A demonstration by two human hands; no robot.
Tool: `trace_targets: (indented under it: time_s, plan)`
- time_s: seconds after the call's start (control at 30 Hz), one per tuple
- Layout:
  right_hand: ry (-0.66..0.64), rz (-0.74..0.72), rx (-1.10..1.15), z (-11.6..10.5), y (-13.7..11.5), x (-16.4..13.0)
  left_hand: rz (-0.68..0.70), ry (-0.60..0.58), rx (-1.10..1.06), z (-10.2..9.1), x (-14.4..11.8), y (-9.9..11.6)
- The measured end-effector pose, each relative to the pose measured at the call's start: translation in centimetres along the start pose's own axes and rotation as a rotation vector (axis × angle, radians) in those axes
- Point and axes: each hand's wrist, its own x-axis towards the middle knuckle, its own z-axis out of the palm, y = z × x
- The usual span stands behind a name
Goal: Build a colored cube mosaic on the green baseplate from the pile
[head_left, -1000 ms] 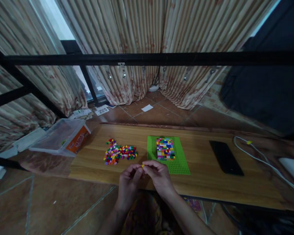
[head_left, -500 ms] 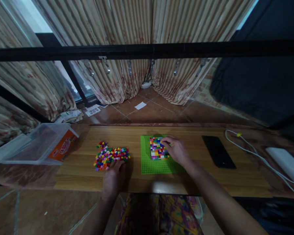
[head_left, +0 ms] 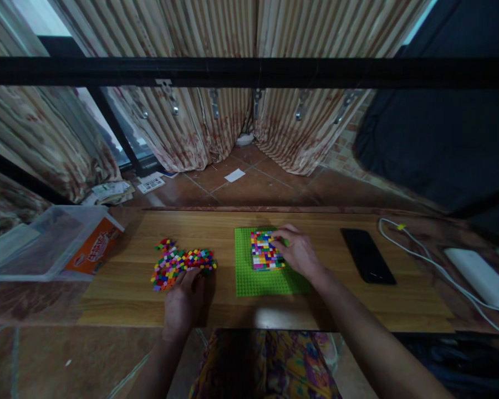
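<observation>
A loose pile of small colourful toy bricks (head_left: pixel 170 266) lies on the left part of the wooden table. My left hand (head_left: pixel 183 296) rests at the pile's near edge, its fingers bent down and closed among the bricks; what they hold is hidden. A green studded baseplate (head_left: pixel 244 282) lies at the middle, bearing a multicoloured block of bricks (head_left: pixel 266 255) packed side by side. My right hand (head_left: pixel 297 252) reaches over the baseplate from the right. Its thumb and forefinger pinch together at the block's upper right part, which they partly cover. Whatever is between these fingertips is too small to make out.
A black phone (head_left: pixel 368 256) lies on the wooden table (head_left: pixel 120 299), right of the baseplate. Beyond it are a white cable (head_left: pixel 424 249) and a white power bank-like box (head_left: pixel 478 274). A clear plastic tub (head_left: pixel 37 249) with an orange label stands left. A dark rail (head_left: pixel 233 72) crosses behind.
The whole view has shifted slightly, moving things a little left. My left hand has stayed at the pile's near edge, and my right fingertips remain at the block's upper right.
</observation>
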Motion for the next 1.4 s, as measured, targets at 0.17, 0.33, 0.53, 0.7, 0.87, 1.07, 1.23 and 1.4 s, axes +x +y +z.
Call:
trace_targets:
  time_s: [0.17,0.33,0.53,0.7,0.87,1.07,1.23,1.4]
  plan:
    - [0.186,0.176,0.146,0.1,0.7,-1.0,0.003,0.007,-0.008,0.1,-0.2,-0.1]
    - [0.250,0.405,0.325,2.4,1.5,-0.9,0.010,0.009,-0.021,0.1,-0.3,-0.1]
    - [0.159,0.460,0.333,4.0,0.9,0.0,-0.015,0.018,-0.031,0.3,-0.4,-0.3]
    - [0.192,0.562,0.520,4.1,0.4,-0.1,-0.017,0.016,-0.039,0.1,-0.4,-0.1]
    - [0.217,0.611,0.628,4.3,0.4,0.1,-0.023,0.041,-0.049,0.1,-0.3,0.1]
    - [0.200,0.629,0.709,4.2,0.4,0.2,-0.033,0.032,-0.040,0.2,-0.5,0.1]
    - [0.217,0.601,0.694,4.2,0.2,0.3,-0.027,0.037,-0.079,-0.2,-0.5,0.4]
    - [0.184,0.601,0.733,3.9,0.3,0.3,-0.017,0.062,-0.152,-1.0,-0.7,1.1]
